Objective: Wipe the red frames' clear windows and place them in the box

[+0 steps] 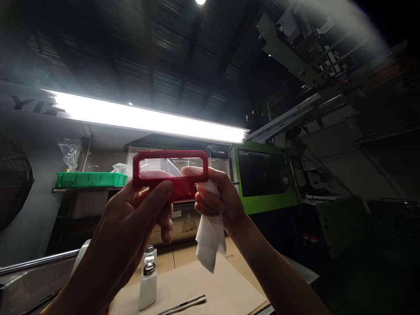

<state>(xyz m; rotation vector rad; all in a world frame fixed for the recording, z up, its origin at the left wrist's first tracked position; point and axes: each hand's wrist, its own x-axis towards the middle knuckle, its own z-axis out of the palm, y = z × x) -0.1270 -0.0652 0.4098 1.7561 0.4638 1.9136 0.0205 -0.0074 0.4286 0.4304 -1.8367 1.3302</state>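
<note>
A red plastic frame [170,154] with a wide rectangular window is held up below the bright tube lamp. My left hand [141,210] grips its left end and lower edge, thumb across the front. My right hand [219,192] is closed around a folded white cloth [211,238], which hangs down below the fingers. The right fingers also meet the frame at its right end, and some of them show through the window. Part of the frame's lower side is covered by my left thumb.
White dispenser bottles [148,286] with metal tops and a pen-like stick [183,305] are on the cardboard-covered table [229,288]. A green tray [92,179] sits on a shelf at left. A green machine [265,175] stands at right; the lamp [147,118] hangs above.
</note>
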